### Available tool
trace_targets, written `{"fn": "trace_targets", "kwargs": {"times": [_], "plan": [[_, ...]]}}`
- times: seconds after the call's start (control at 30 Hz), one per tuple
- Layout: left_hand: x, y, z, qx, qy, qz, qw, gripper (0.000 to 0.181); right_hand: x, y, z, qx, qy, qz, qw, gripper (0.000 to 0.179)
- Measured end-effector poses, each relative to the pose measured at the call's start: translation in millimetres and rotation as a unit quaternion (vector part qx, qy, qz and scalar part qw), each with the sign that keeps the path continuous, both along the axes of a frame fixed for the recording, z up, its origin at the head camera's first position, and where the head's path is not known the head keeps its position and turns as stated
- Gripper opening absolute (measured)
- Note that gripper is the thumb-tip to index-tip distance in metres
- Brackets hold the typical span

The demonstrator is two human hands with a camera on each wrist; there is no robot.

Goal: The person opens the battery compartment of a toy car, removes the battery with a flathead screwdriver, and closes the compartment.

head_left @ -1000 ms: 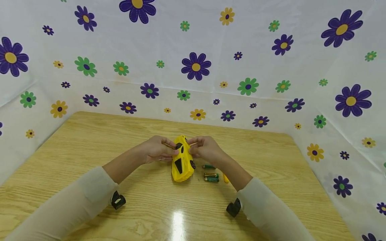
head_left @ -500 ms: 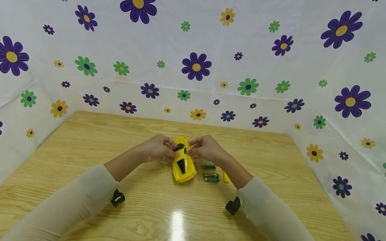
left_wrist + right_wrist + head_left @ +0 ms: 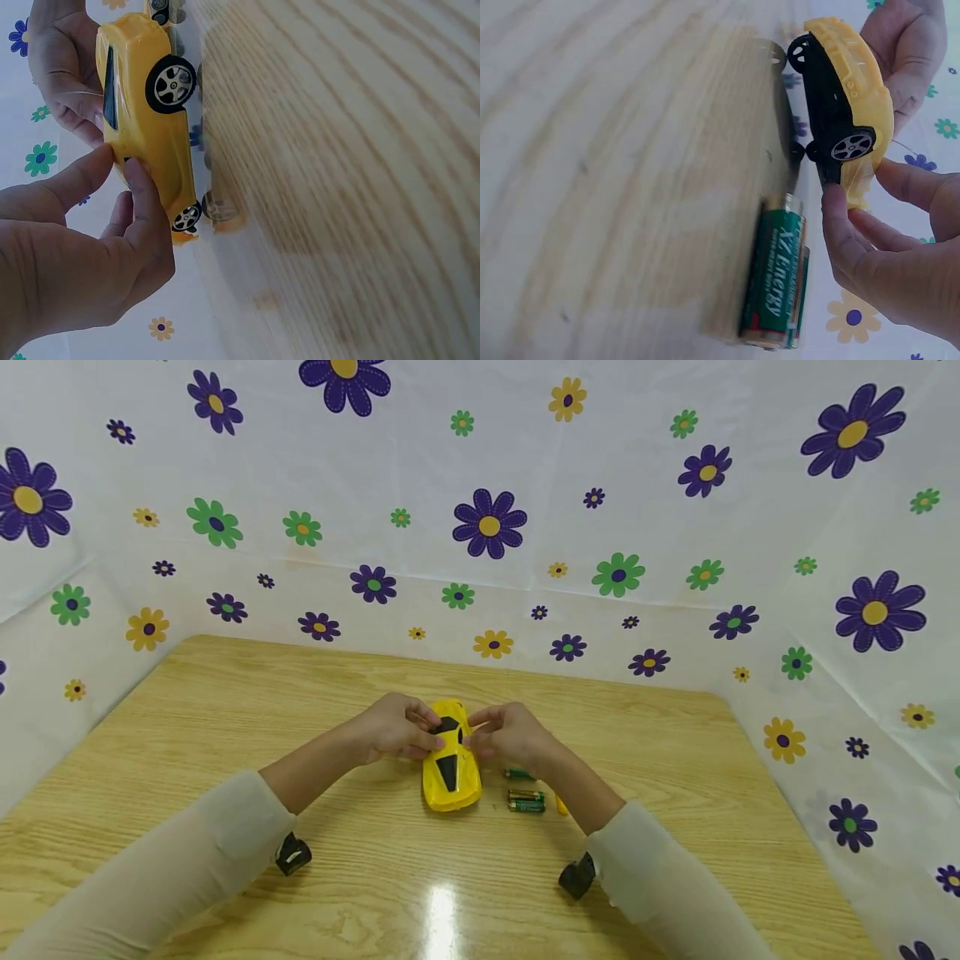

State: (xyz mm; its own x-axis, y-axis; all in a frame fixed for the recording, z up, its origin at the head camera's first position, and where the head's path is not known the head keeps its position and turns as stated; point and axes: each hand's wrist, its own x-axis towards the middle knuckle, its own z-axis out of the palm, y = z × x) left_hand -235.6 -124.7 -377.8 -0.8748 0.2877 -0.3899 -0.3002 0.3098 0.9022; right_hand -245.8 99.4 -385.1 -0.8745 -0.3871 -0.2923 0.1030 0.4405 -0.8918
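Note:
A yellow toy car with black windows and silver-spoked wheels is between my two hands near the middle of the table. My left hand pinches its left side, thumb on the roof edge and fingers along the flank. From the other side my right hand pinches the car, its fingertips near a wheel in the right wrist view. The wheels appear slightly above the tabletop, over their own reflections. Part of the black underside shows in the right wrist view.
Several green batteries lie on the wooden table right of the car. A yellow object is partly hidden by the right forearm. A white flowered cloth surrounds the table's back and sides.
The car has rolled from a tilt that showed its right-side wheels to a more level pose, roof up. Its near end swung right, then back left. Both hands keep hold of it.

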Motion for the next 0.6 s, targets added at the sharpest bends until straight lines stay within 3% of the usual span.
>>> {"fn": "trace_targets", "kwargs": {"times": [0.33, 0.6], "plan": [[1.8, 2.6, 3.6, -0.094, 0.058, -0.015, 0.9938, 0.032, 4.0, -5.3, -5.6, -0.020, -0.028, -0.020, 0.9992, 0.037], [-0.6, 1.6, -0.4, -0.115, 0.077, -0.022, 0.9901, 0.030, 6.8, -6.4, -3.5, -0.010, -0.036, -0.025, 0.9990, 0.039]]}}
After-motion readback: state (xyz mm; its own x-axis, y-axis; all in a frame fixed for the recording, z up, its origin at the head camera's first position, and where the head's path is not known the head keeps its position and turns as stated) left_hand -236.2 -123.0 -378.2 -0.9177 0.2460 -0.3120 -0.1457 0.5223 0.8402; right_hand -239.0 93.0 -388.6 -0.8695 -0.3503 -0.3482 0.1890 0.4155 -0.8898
